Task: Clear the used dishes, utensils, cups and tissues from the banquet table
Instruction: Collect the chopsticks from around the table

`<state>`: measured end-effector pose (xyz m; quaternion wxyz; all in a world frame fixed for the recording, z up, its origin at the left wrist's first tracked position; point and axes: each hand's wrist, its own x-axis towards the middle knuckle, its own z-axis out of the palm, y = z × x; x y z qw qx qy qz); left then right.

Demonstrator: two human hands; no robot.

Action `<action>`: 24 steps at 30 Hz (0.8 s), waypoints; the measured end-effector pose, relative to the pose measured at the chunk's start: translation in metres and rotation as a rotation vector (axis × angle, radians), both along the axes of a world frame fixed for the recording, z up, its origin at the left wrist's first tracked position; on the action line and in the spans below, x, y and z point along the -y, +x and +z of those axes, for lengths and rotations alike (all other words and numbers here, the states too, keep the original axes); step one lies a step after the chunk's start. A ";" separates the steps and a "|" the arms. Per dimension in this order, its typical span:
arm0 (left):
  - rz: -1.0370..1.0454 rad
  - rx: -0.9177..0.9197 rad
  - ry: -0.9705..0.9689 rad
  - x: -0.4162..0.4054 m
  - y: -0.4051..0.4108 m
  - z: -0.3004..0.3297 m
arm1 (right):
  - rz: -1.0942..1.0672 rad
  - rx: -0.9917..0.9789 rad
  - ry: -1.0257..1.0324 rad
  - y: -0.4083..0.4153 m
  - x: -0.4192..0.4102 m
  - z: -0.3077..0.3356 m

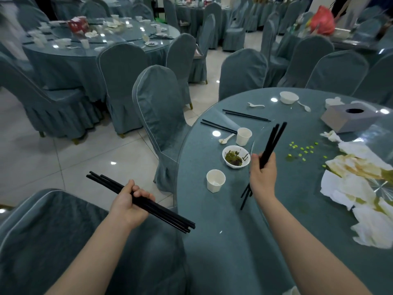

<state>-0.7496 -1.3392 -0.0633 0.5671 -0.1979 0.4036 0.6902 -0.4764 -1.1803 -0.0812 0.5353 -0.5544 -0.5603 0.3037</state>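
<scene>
Beyond the right hand [262, 176], whose fingers grip a chopstick bundle [272, 143], two loose chopstick pairs [221, 127] lie on the surface [223, 209], long axes running left-right. Left hand [129, 202], gripping more chopsticks [165, 216], sits farther off, so the right looks better placed.

Just left of your table you have a chair [158, 116] in a blue-grey cover, its back turned to the table edge. Another covered chair [63, 231] sits right below you. More covered chairs [244, 71] line the far rim. Beyond them lies pale tiled floor [32, 158], and a red bag [322, 20] rests on a distant table.
</scene>
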 end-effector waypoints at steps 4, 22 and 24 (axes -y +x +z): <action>0.011 -0.018 -0.015 0.000 -0.005 -0.002 | -0.015 -0.063 -0.001 -0.003 0.009 -0.005; 0.023 0.009 -0.016 0.018 -0.016 -0.005 | 0.084 0.003 -0.433 -0.003 0.045 -0.059; 0.038 0.012 0.012 0.025 -0.022 0.000 | 0.203 0.022 -0.408 -0.019 0.049 -0.046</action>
